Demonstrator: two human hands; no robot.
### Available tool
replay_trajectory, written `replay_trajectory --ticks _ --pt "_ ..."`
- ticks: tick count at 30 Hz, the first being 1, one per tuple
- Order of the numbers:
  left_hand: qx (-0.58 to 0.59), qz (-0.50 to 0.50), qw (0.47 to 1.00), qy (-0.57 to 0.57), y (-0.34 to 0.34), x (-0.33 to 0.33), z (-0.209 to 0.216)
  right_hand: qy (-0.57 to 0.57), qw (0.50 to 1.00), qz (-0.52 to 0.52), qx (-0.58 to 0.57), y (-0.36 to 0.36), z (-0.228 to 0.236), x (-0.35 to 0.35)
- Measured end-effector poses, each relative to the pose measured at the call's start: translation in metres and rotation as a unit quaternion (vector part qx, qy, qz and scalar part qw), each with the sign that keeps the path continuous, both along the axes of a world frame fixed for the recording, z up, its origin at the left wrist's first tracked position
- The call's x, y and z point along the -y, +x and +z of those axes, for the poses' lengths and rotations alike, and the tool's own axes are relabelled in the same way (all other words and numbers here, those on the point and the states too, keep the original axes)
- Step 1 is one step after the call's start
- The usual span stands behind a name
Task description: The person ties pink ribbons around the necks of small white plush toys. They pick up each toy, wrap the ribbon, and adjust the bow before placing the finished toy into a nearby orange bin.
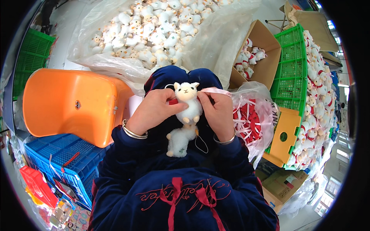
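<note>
A small white plush sheep (pixel 188 109) sits upright over my lap, its face turned up. My left hand (pixel 154 109) is closed on its side, thumb across the body, and a bit of red fabric (pixel 173 102) shows between thumb and fingers. At the sheep's other side my right hand (pixel 218 113) pinches a pale pinkish strip (pixel 216 91) that sticks out to the right. How the strip and red fabric join behind the neck is hidden. Just below, a second plush sheep (pixel 180 142) lies on my lap with a thin white cord loop (pixel 202 145) beside it.
Ahead lies a clear plastic sheet (pixel 216 50) heaped with white plush sheep (pixel 154 30). To the right are a bag of red pieces with pale strips (pixel 249 121), a cardboard box (pixel 266 38) and a green crate (pixel 289 65). An orange chair (pixel 73 104) and blue crate (pixel 67 154) stand left.
</note>
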State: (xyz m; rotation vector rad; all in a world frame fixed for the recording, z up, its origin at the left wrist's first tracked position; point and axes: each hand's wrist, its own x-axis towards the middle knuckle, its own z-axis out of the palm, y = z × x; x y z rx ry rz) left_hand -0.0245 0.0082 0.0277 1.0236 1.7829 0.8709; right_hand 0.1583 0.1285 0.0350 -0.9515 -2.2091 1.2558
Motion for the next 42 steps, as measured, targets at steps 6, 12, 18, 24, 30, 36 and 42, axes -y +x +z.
replay_trajectory --ticks 6,12,18,24,30,36,42 --pt "0.027 0.022 0.999 0.017 0.003 0.000 0.005 0.002 0.999 0.007 -0.043 0.002 -0.012 0.012" --pt "0.037 0.019 0.995 0.085 0.004 0.004 0.001 0.042 0.994 0.039 -0.092 0.001 -0.020 0.011" --pt "-0.032 0.031 0.978 0.203 0.014 0.002 -0.009 0.029 0.993 0.078 -0.086 0.000 -0.022 -0.002" --pt "0.003 0.065 0.987 0.145 0.028 -0.006 -0.007 -0.009 0.992 0.086 -0.094 0.004 -0.017 -0.005" --pt "-0.007 0.049 0.985 0.163 0.032 -0.008 -0.018 -0.058 0.986 0.109 -0.112 0.008 -0.018 -0.008" --pt "0.077 0.067 0.977 0.188 0.034 -0.009 -0.014 -0.075 0.982 0.122 -0.121 0.013 -0.019 -0.012" --pt "0.108 0.097 0.970 0.193 0.040 -0.013 -0.016 -0.074 0.982 0.107 -0.135 0.018 -0.026 -0.007"
